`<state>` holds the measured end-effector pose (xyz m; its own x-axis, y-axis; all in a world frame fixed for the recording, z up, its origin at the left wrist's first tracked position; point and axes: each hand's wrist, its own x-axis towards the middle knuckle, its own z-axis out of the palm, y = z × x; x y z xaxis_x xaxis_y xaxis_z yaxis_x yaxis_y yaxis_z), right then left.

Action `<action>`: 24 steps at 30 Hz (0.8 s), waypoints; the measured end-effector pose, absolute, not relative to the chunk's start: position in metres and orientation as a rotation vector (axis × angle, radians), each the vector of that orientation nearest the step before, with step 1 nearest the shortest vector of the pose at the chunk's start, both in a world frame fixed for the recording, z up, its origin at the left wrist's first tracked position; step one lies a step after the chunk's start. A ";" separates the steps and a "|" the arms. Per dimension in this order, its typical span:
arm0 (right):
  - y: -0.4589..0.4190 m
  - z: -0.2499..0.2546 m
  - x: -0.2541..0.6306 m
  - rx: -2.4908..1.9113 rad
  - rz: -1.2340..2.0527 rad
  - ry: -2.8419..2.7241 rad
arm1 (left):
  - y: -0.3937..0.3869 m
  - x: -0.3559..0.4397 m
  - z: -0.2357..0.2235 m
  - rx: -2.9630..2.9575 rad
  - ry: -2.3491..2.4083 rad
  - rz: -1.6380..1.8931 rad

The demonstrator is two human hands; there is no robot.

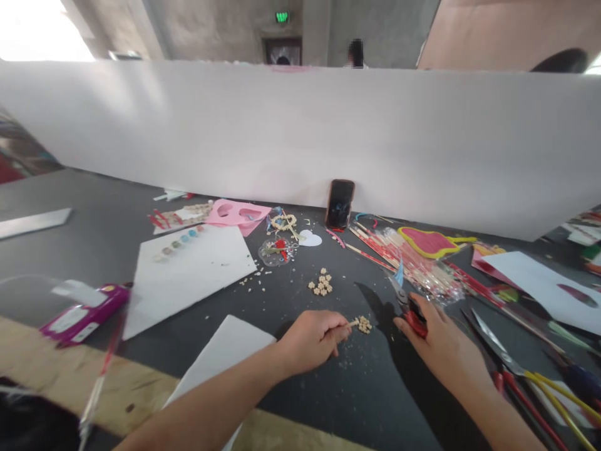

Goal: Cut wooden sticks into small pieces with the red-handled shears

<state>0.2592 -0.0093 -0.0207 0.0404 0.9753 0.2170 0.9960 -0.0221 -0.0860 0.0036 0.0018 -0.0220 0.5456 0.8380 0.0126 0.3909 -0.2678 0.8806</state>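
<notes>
My left hand [315,338] is closed in a pinch on a thin pale stick [354,324]. The stick's end touches or lies just beside a small pile of beige bits [364,324]. To the right, my right hand [439,338] is closed around red-handled pliers [416,316], their metal jaws pointing up and away. Something light blue [399,274] shows by the jaw tips; I cannot tell if it touches them. Beyond my left hand lies a cluster of small flower-shaped beige pieces [321,283].
A phone [340,204] leans against the white board [291,138]. Bundled sticks in clear wrap [422,266] lie at right, with large scissors [498,344] nearer me. At left are white sheets [188,275] and a purple glue gun-like device [87,313]. Pink cut-outs [237,214] lie behind.
</notes>
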 end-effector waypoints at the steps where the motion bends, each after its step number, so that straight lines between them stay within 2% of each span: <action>1: -0.008 -0.022 0.261 -2.109 -0.136 -2.031 | 0.002 0.003 -0.022 1.891 1.002 0.619; 17: -0.002 -0.028 0.266 -2.071 -0.170 -2.154 | 0.011 -0.001 -0.022 2.145 1.271 0.863; 24: -0.007 -0.023 0.261 -2.078 -0.218 -2.148 | 0.012 -0.001 -0.012 1.813 1.226 1.219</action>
